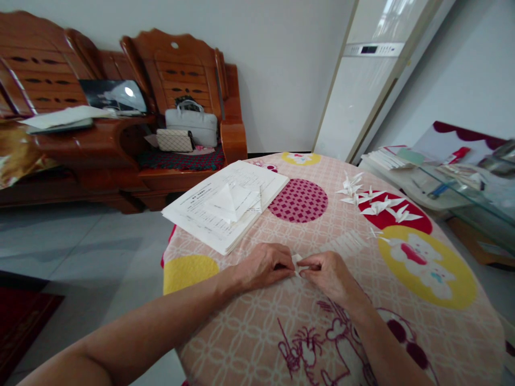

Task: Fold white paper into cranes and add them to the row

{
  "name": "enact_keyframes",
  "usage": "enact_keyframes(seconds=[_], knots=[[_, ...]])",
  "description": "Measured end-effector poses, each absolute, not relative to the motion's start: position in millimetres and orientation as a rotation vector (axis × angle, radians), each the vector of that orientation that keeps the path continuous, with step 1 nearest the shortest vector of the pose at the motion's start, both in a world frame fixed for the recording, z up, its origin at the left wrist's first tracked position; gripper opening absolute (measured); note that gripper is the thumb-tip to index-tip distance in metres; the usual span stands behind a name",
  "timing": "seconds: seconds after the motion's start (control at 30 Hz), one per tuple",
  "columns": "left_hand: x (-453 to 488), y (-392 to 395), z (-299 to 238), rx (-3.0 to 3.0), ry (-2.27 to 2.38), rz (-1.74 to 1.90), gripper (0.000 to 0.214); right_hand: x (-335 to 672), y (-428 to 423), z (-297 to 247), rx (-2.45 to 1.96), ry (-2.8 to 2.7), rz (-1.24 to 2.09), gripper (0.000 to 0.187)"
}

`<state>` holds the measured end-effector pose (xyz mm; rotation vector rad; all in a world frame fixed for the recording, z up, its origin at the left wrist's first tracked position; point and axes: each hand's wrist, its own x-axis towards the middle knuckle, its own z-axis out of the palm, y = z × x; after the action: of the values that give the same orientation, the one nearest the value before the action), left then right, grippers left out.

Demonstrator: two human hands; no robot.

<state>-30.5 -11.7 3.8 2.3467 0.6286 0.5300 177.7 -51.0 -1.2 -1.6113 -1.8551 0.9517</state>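
A small folded piece of white paper (297,261) is pinched between my two hands above the patterned tablecloth. My left hand (267,265) grips its left side with fingers and thumb together. From the right, my right hand (328,272) pinches the other side between thumb and fingertips. Most of the paper is covered by the fingers, so its exact shape cannot be made out. Several white folded paper cranes (380,207) lie at the right of the table. On a stack of printed sheets (201,220) at the left rest several cut white paper pieces (231,202).
The round table (249,321) wears a pink cloth with coloured circles. A faint whitish strip (341,244) lies beyond my right hand. Behind stand a wooden chair (189,69) with a grey bag (193,126) and a tall white cabinet-like unit (362,80). A cluttered glass shelf (470,193) borders the right.
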Motion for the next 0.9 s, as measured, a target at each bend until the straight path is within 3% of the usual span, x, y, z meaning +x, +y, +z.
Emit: enact_keyframes(seconds=[0.4, 0.9], knots=[[-32.3, -14.3, 1.8, 2.480, 0.597, 0.514, 0.021, 169.5, -53.6, 9.1, -1.773, -1.856, 0.910, 0.025], [-14.3, -8.7, 4.7, 2.168, 1.118, 0.461, 0.008, 174.8, -54.8, 13.4, -1.639, -2.015, 0.952, 0.026]])
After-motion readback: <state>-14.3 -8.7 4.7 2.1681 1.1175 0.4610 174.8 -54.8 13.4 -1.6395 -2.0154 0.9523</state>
